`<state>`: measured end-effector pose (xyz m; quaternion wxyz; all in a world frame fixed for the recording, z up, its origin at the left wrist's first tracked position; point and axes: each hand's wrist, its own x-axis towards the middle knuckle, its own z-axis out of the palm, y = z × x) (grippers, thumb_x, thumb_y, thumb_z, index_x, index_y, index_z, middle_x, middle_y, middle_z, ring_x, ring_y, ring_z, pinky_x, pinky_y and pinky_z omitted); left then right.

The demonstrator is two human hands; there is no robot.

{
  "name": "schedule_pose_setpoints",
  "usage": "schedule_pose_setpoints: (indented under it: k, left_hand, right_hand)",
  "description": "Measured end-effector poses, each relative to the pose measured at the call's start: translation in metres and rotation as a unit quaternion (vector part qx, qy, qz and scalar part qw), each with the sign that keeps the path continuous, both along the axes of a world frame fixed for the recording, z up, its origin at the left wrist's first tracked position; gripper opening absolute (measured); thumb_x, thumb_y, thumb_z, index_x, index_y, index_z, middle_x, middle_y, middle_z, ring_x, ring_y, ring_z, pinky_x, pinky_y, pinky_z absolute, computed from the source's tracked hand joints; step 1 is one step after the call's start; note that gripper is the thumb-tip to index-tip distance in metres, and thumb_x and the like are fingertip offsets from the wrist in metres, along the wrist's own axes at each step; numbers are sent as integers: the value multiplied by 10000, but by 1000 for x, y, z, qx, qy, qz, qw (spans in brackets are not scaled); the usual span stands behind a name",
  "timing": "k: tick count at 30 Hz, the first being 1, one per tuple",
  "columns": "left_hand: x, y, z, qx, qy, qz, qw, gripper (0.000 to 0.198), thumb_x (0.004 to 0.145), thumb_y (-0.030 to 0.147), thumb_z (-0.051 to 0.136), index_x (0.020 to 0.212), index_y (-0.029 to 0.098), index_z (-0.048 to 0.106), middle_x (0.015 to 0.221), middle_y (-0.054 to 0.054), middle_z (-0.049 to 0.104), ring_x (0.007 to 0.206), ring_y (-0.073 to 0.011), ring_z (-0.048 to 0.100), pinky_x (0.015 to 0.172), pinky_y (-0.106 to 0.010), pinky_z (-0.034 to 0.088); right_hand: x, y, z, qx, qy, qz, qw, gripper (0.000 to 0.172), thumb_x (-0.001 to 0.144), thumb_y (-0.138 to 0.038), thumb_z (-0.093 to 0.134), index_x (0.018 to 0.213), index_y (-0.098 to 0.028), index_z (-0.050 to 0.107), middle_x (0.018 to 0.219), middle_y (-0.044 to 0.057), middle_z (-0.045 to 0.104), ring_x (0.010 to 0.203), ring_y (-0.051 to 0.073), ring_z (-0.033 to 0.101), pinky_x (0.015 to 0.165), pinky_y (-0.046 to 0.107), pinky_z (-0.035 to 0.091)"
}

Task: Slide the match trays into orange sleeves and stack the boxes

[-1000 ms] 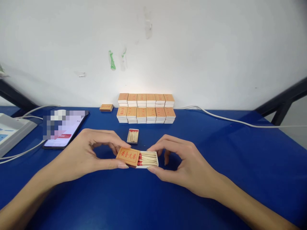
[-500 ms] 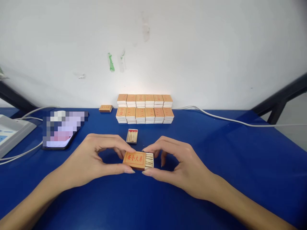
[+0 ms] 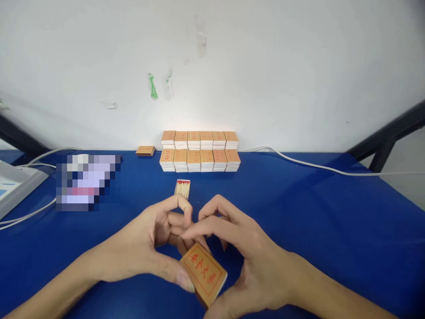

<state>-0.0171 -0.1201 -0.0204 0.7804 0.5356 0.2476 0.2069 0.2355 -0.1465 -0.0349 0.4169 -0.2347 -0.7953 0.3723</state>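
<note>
A tan matchbox (image 3: 205, 274) with red lettering is held up near the front of the desk, tilted, its lower end turned to the right. The tray looks pushed in, with only a thin white edge showing. My left hand (image 3: 146, 248) is closed on it, thumb along the left edge and some fingers behind. My right hand (image 3: 255, 259) also grips it, thumb at the lower corner and fingers curled over near the upper end. Just beyond my left fingers lies an open tray of red-tipped matches (image 3: 182, 188), its near end partly covered.
Stacked matchboxes (image 3: 200, 157) stand in two rows against the wall. One single matchbox (image 3: 145, 151) lies left of them. At the left are a pixelated phone (image 3: 88, 181), white cables (image 3: 40, 214) and a white device (image 3: 20, 184). Another cable (image 3: 315, 167) runs along the right back edge.
The matchbox came nearer to me and turned from level to tilted. Its tray of matches, which stuck out at the right, is now pushed in. Both hands moved with it.
</note>
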Motion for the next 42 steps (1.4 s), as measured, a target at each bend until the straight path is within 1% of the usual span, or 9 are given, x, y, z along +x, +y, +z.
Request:
schedule_pose_setpoints:
  k: [4, 12, 16, 20, 25, 30, 36, 39, 42]
  left_hand:
    - [5, -4, -1, -44, 1, -7, 999, 605, 748, 59, 997, 1133, 264, 578, 1082, -4, 841, 990, -172, 803, 887, -276, 614]
    - [1, 0, -4, -38, -3, -19, 999, 611, 759, 61, 998, 1153, 276, 584, 1105, 5, 842, 1043, -186, 822, 917, -283, 612]
    - [1, 4, -5, -24, 3, -15, 1000, 552, 852, 137, 975, 1206, 282, 577, 1187, -24, 853, 1096, -193, 818, 993, -334, 620]
    - [0, 6, -5, -33, -18, 1, 999, 480, 930, 134, 916, 1228, 290, 575, 1125, 10, 852, 973, -129, 816, 869, -241, 622]
    - [0, 6, -5, -39, -20, 28, 999, 402, 976, 165, 881, 1216, 277, 579, 1133, -10, 849, 1000, -130, 818, 908, -252, 628]
    - [2, 7, -2, -5, -2, 65, 998, 396, 970, 200, 892, 1192, 259, 570, 1035, -34, 868, 882, -154, 836, 813, -260, 658]
    - [3, 7, 0, 25, 11, 124, 992, 468, 937, 234, 927, 1229, 248, 563, 966, -52, 877, 795, -197, 859, 749, -284, 708]
    - [4, 8, 1, 39, 26, 155, 987, 438, 956, 280, 917, 1217, 241, 568, 930, -42, 876, 779, -195, 862, 723, -268, 708]
    - [5, 9, 3, 69, 56, 192, 977, 411, 953, 327, 920, 1169, 234, 583, 864, -22, 861, 708, -181, 838, 687, -266, 696]
  right_hand:
    - [-1, -6, -5, -38, -14, 12, 999, 638, 775, -626, 1009, 1264, -292, 772, 1269, 64, 596, 1042, 194, 676, 864, 333, 620]
    - [4, 0, 6, -119, -52, 38, 991, 582, 732, -507, 1067, 1222, -324, 813, 1252, 27, 624, 1077, 179, 691, 910, 291, 617]
    - [5, 2, 5, -102, -39, 16, 994, 649, 703, -466, 1090, 1264, -325, 797, 1238, 15, 661, 1035, 167, 705, 891, 282, 620]
    - [9, 6, 4, -50, -26, -25, 998, 708, 765, -447, 1060, 1392, -330, 754, 1217, 20, 697, 982, 164, 712, 882, 305, 628]
    - [8, 8, 4, -13, -21, -49, 998, 724, 806, -485, 1026, 1441, -329, 716, 1184, 23, 740, 903, 160, 709, 792, 297, 644]
    - [5, 7, 4, -7, 0, -74, 997, 520, 827, -436, 1021, 1260, -277, 782, 1250, 56, 795, 965, 184, 773, 814, 315, 676]
    - [11, 11, 6, -26, 0, -71, 997, 399, 926, -331, 952, 1296, -303, 803, 1387, 55, 807, 1127, 219, 820, 918, 351, 700]
    - [21, 20, 6, 10, -14, -136, 991, 374, 919, -352, 960, 1259, -318, 809, 1356, 53, 826, 1209, 269, 797, 1024, 447, 680]
    - [37, 38, 2, 36, -26, -276, 960, 350, 940, -388, 938, 1260, -330, 811, 1343, 62, 829, 1245, 315, 767, 1119, 559, 625]
